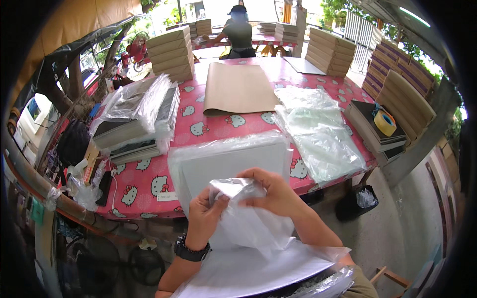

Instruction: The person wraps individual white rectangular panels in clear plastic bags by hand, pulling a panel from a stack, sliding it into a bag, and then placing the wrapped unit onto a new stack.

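Note:
My left hand and my right hand both pinch the crumpled top edge of a clear plastic bag just in front of me. The bag hangs down over a white flat board lying across my lap. Right beyond my hands, at the near edge of the table, lies a white flat board in a plastic bag. A black watch sits on my left wrist.
The table has a pink cartoon-cat cloth. On it: bagged dark boards at left, brown paper sheet in the middle, loose clear bags at right. Cardboard stacks behind; tape roll right; a person sits far back.

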A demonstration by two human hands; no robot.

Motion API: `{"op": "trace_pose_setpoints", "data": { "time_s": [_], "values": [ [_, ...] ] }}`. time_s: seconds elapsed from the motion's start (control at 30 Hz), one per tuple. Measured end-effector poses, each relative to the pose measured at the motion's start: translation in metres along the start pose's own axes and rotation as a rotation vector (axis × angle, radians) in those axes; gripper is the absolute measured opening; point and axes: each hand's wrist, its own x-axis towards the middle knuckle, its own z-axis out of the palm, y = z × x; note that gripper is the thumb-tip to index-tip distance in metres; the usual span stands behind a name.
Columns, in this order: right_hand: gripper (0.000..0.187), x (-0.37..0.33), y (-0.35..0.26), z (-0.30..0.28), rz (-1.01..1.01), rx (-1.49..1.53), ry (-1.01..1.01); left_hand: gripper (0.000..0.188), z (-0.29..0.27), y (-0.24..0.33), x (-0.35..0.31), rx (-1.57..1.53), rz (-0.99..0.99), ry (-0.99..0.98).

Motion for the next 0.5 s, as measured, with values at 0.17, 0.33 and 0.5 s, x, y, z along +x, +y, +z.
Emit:
{"op": "trace_pose_setpoints", "data": {
  "time_s": [0.17, 0.33, 0.5],
  "values": [
    [0.012, 0.009, 0.004, -0.007, 0.277, 0.085, 0.165, 0.020, -0.012, 0.005, 0.003, 0.140, -0.132, -0.023],
    [0.012, 0.012, 0.024, -0.015, 0.206, 0.270, 0.277, 0.024, -0.020, 0.015, 0.018, 0.145, -0.163, -0.098],
    [0.013, 0.012, 0.028, -0.006, 0.223, 0.254, 0.297, 0.022, -0.025, 0.009, 0.022, 0.066, -0.157, -0.124]
  ]
}}
